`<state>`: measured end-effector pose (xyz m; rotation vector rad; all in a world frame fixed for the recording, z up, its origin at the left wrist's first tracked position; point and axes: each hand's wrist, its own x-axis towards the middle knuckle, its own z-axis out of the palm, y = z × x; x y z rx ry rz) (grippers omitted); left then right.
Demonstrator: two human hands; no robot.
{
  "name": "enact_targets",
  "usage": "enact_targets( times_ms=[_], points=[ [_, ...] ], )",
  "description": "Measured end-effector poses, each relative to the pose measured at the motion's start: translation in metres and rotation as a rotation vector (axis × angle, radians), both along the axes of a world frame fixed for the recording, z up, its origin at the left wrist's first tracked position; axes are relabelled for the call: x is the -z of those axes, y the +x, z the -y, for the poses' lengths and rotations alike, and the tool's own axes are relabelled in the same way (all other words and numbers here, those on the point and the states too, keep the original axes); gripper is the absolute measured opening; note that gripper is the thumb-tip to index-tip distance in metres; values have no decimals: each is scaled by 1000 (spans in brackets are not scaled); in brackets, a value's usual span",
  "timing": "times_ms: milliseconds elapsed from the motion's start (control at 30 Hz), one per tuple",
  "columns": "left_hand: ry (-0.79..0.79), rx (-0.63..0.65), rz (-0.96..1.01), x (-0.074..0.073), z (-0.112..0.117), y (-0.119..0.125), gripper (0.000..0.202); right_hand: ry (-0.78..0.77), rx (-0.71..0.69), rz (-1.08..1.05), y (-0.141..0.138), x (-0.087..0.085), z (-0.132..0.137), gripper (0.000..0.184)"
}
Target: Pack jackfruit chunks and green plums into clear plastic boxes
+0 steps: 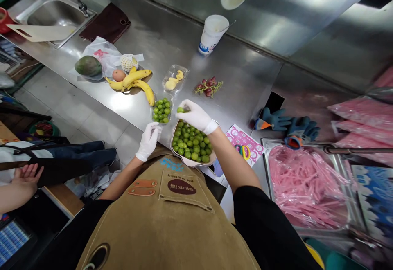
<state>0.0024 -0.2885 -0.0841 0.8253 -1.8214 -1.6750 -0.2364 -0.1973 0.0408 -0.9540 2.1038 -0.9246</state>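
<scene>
My right hand (pixel 196 116), in a white glove, pinches a green grape (pixel 181 110) just above a pale-rimmed tub. That tub (pixel 187 163) is full of loose green grapes (pixel 193 143) and stands at the counter's front edge against my apron. My left hand (pixel 147 141), also gloved, has its fingers curled together at the near side of a small clear plastic box (pixel 170 118). Whether anything is between those fingers is hidden. Several green grapes (pixel 161 109) lie in the clear box. Right behind it stands a second clear box (pixel 167 73) with pale yellow fruit pieces (pixel 172 82).
Bananas (pixel 132 81), a mango (pixel 88 66) and red grapes (pixel 209 87) lie on the steel counter (pixel 159 37). A white cup (pixel 211 34) stands behind. Scissors (pixel 244 151), blue gloves (pixel 276 119) and a tray of pink straws (pixel 307 184) are right. Another person's hand (pixel 27 180) shows left.
</scene>
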Motion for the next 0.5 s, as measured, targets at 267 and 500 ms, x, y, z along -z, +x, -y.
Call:
enact_targets(
  times_ms=[267,500],
  points=[
    [-22,-19,-3,1,-2,-5,31,57,-93,-149,11,-3,79,41],
    [-73,89,45,-3,-7,-10,32,-15,-131,-314,1,10,-81,43]
  ],
)
